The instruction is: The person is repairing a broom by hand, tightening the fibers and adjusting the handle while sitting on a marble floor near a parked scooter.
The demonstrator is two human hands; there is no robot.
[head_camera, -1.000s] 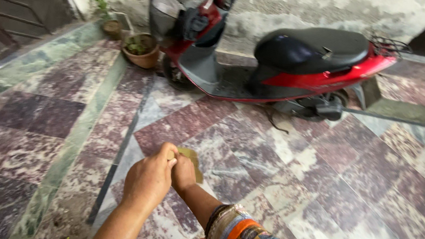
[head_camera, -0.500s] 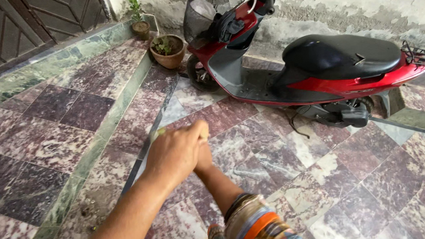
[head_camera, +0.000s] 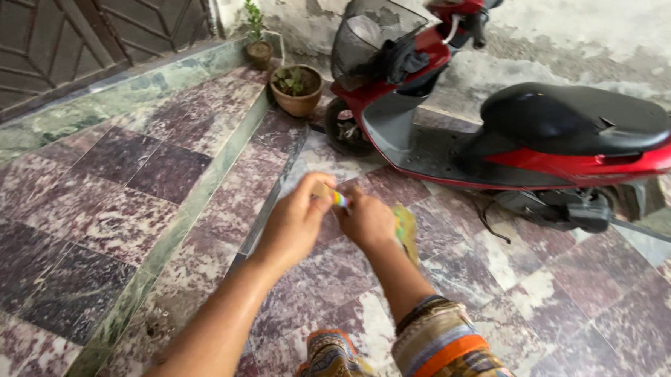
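Note:
My left hand (head_camera: 292, 224) and my right hand (head_camera: 367, 221) meet in front of me above the marble floor (head_camera: 124, 190). Between their fingertips they pinch a small colourful strip (head_camera: 339, 200). A yellowish-green piece of paper or wrapper (head_camera: 406, 229) hangs from my right hand on its far side, partly hidden by the hand. My right wrist wears a patterned sleeve with an orange band (head_camera: 440, 350).
A red scooter (head_camera: 514, 128) with a black seat and a front basket (head_camera: 378, 32) is parked ahead by a stained wall. Two potted plants (head_camera: 296, 88) stand left of its front wheel. A green marble step (head_camera: 192, 195) crosses the floor; a metal gate (head_camera: 57, 42) is at the upper left.
The view has swung up and left, showing more of the scooter's front. My hands, pressed together before, have parted slightly, and the strip and wrapper now show between them.

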